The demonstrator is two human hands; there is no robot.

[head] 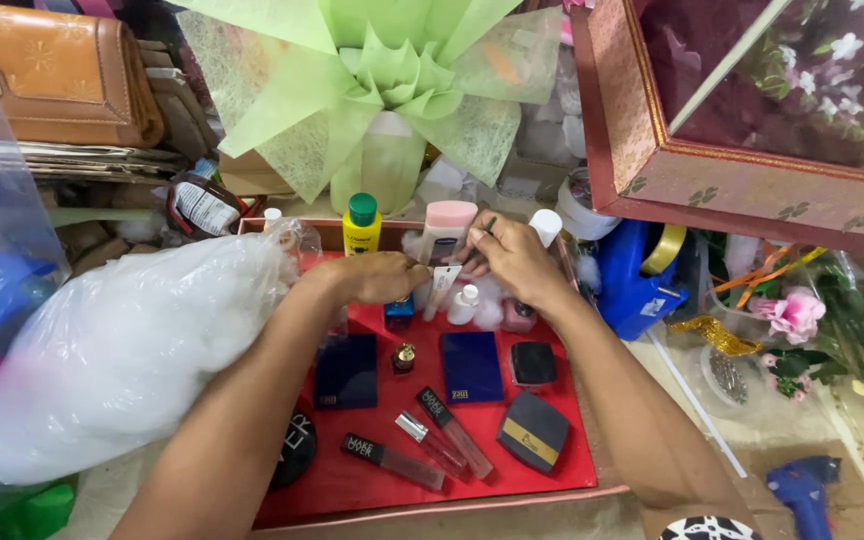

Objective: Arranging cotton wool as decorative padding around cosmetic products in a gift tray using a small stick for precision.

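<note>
Both my hands work at the far end of a red tray (552, 470) that holds cosmetics. My left hand (384, 277) and my right hand (512, 255) meet at a pale pink tube (445, 232) standing on white stuffing, and both grip around it and its small white tag. A yellow bottle with a green cap (361, 225) stands just left of the tube; a white-capped bottle (546, 226) stands behind my right hand. Nearer me on the tray lie two dark blue compacts (471, 366), a black compact (533, 431) and several lip-gloss tubes (452, 430).
A big clear bag of white stuffing (122, 350) fills the left. A green paper bow (382, 90) stands behind the tray. A maroon box (742, 150) overhangs at the right, with a blue tape dispenser (632, 280), pink flowers (797, 312) and a blue glue gun (802, 490) below.
</note>
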